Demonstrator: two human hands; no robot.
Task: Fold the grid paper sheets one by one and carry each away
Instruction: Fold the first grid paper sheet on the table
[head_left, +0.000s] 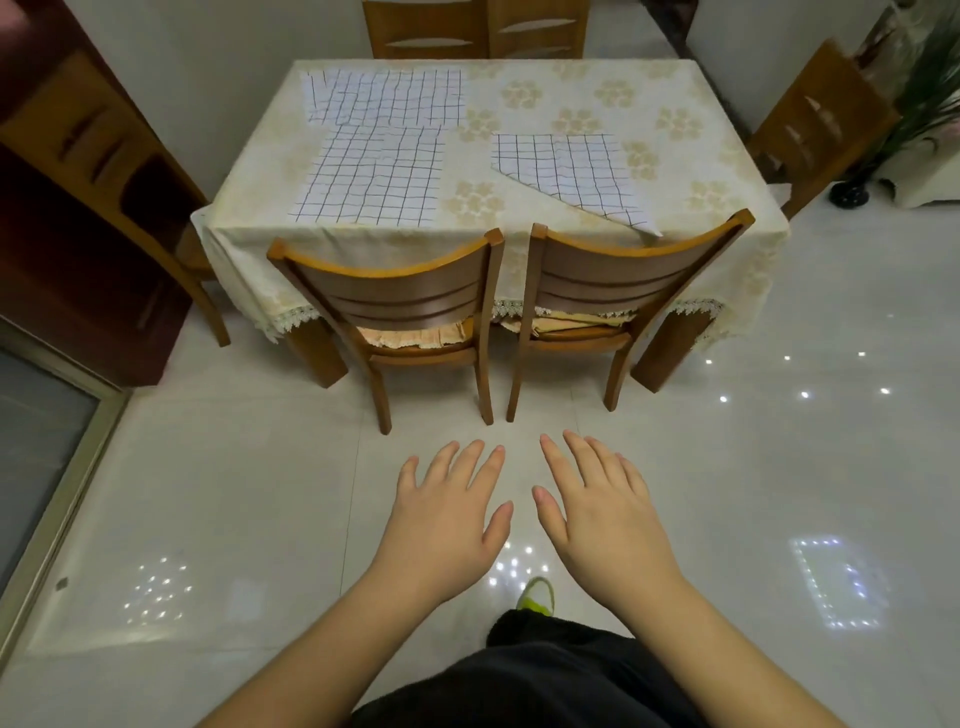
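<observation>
Three white grid paper sheets lie on the table ahead. One sheet (387, 96) is at the far left, a second sheet (374, 174) lies just in front of it, overlapping its edge. A third sheet (574, 169), with a slanted cut edge, lies on the right and reaches the table's near edge. My left hand (447, 512) and my right hand (597, 506) are held out flat over the floor, palms down, fingers spread, holding nothing. Both are well short of the table.
The table (675, 156) wears a cream floral cloth. Two wooden chairs (395, 306) (618, 280) are pushed in at its near side, between me and the sheets. More chairs stand at the far side and right. A dark cabinet (62, 218) is on the left, a plant (930, 98) at right.
</observation>
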